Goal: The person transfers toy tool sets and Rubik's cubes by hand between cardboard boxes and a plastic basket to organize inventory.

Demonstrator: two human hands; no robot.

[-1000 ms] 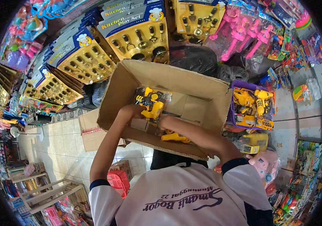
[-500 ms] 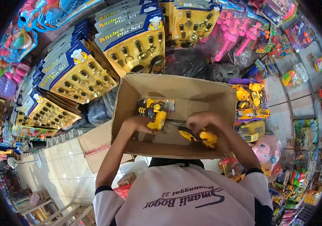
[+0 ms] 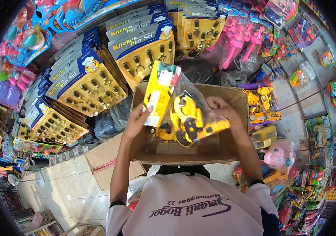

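Observation:
My left hand (image 3: 138,118) grips a yellow toy tool pack (image 3: 159,94) by its card, lifted above the open cardboard box (image 3: 230,94). Pinched in my right hand (image 3: 219,110) is a clear bag with a yellow toy drill set (image 3: 191,122), held just over the box's inside. The two packs touch each other between my hands. More yellow toy parts lie at the box's bottom, mostly hidden behind the lifted packs.
Kitchen Play Set cards (image 3: 85,82) lean stacked at the left and back. More yellow tool packs (image 3: 262,102) and a pink toy (image 3: 280,153) stand right of the box. A flat carton (image 3: 105,161) lies on the tiled floor (image 3: 69,185) at the lower left.
Both hands have risen out of the box, each bringing a yellow toy pack up with it. The left pack now stands high above the box rim.

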